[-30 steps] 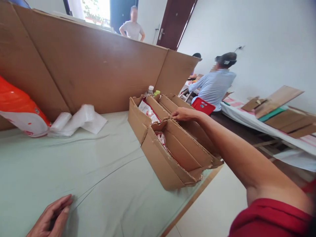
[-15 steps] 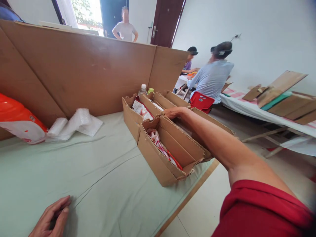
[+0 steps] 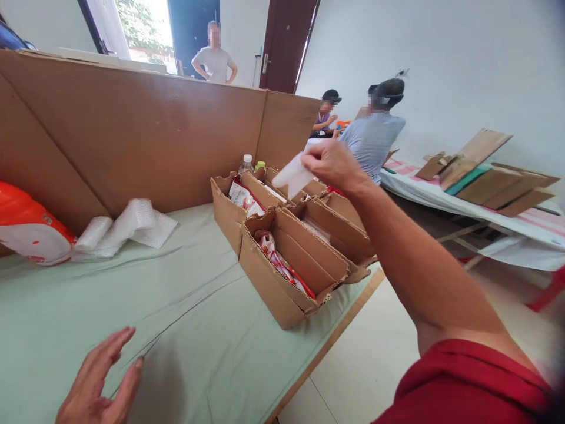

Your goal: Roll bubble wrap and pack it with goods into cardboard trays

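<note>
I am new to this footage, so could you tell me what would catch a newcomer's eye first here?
The right hand holds a white packet up above the open cardboard boxes, which sit at the right edge of the green table. The left hand hovers open at the bottom left. An orange bag lies far left, against the cardboard wall.

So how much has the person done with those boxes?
Done: the cardboard boxes on the green table stand open, with red-and-white packets in two of them. In hand: the right hand holds a small white packet above the boxes. Left: it isn't set down anywhere yet, and the left hand hovers open, empty.
</note>
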`<state>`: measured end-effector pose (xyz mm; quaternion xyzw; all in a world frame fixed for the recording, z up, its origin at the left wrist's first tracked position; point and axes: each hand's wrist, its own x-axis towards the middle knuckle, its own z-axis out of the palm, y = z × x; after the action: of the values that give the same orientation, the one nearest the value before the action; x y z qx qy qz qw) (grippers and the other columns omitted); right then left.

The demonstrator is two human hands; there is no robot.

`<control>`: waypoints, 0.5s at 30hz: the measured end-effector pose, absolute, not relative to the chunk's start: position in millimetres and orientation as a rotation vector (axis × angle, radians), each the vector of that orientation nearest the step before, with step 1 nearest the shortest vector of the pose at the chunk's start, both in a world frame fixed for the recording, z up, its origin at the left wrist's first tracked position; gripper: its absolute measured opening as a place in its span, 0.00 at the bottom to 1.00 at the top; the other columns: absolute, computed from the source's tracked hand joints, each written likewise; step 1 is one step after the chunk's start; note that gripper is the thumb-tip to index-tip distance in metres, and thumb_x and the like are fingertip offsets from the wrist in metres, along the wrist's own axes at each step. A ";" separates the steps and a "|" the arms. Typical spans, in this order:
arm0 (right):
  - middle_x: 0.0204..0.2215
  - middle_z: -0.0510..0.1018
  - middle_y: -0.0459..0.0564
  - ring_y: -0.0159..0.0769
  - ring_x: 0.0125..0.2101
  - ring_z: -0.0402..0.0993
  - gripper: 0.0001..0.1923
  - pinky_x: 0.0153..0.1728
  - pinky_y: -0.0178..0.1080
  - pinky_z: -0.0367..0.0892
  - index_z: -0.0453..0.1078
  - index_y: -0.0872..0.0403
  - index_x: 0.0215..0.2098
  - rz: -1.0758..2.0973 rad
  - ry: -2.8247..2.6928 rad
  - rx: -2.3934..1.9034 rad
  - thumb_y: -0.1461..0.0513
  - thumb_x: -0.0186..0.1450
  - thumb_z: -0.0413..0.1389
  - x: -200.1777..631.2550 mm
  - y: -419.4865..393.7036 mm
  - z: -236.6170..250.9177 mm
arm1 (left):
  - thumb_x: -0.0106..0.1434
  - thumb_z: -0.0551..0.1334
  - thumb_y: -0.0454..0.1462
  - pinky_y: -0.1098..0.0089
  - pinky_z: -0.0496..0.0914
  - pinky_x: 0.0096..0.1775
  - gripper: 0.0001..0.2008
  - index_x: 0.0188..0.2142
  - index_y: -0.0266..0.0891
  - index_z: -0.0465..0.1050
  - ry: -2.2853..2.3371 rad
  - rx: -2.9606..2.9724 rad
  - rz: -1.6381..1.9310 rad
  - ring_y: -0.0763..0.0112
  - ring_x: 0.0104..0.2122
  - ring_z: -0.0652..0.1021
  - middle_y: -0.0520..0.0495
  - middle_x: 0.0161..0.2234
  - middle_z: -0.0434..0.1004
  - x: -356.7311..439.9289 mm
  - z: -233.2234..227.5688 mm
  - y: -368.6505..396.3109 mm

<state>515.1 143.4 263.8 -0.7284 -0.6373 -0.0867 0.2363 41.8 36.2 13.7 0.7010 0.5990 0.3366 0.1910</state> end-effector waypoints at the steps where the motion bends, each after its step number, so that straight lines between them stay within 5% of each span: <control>1: 0.25 0.75 0.47 0.33 0.30 0.69 0.12 0.32 0.35 0.63 0.76 0.56 0.31 -0.236 -1.765 -1.825 0.59 0.66 0.54 498.4 127.3 272.8 | 0.65 0.59 0.52 0.66 0.77 0.33 0.27 0.61 0.49 0.67 1.611 2.096 1.070 0.53 0.54 0.76 0.45 0.61 0.71 59.2 33.2 38.2; 3: 0.25 0.73 0.45 0.30 0.28 0.68 0.12 0.31 0.34 0.63 0.74 0.55 0.31 0.004 -1.864 -1.557 0.59 0.68 0.53 451.9 94.7 280.4 | 0.62 0.63 0.50 0.51 0.73 0.54 0.38 0.69 0.45 0.56 1.389 2.283 1.400 0.47 0.62 0.70 0.39 0.67 0.61 96.6 72.0 41.5; 5: 0.27 0.74 0.43 0.28 0.29 0.68 0.12 0.31 0.32 0.64 0.74 0.55 0.32 0.399 -2.060 -1.325 0.58 0.69 0.54 403.1 68.1 277.6 | 0.60 0.68 0.46 0.47 0.65 0.62 0.45 0.72 0.45 0.49 1.194 2.348 1.593 0.46 0.67 0.63 0.38 0.71 0.54 130.2 102.2 41.6; 9: 0.36 0.80 0.47 0.30 0.34 0.74 0.13 0.37 0.34 0.69 0.74 0.54 0.46 0.842 -2.138 -1.198 0.55 0.70 0.55 380.0 43.2 262.2 | 0.66 0.61 0.39 0.63 0.75 0.49 0.26 0.64 0.47 0.65 1.108 2.204 1.458 0.58 0.51 0.80 0.44 0.55 0.77 155.2 113.5 36.2; 12: 0.40 0.82 0.53 0.37 0.36 0.78 0.18 0.41 0.40 0.72 0.75 0.53 0.44 0.516 -1.871 -1.620 0.50 0.68 0.53 448.4 48.1 240.5 | 0.65 0.60 0.42 0.70 0.75 0.37 0.16 0.51 0.44 0.75 1.263 1.817 1.140 0.64 0.35 0.81 0.49 0.39 0.83 130.3 88.2 34.9; 15: 0.33 0.84 0.59 0.47 0.33 0.81 0.12 0.37 0.44 0.74 0.76 0.51 0.31 0.145 -1.970 -2.162 0.52 0.59 0.56 533.1 69.9 199.7 | 0.63 0.61 0.45 0.71 0.73 0.36 0.17 0.48 0.40 0.76 1.343 1.429 0.983 0.66 0.33 0.79 0.50 0.34 0.81 87.6 61.0 39.5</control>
<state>533.1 69.9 199.7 -0.7340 -0.6689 0.0494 0.1063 87.6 39.5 61.0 0.5795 0.5447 0.3986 0.4567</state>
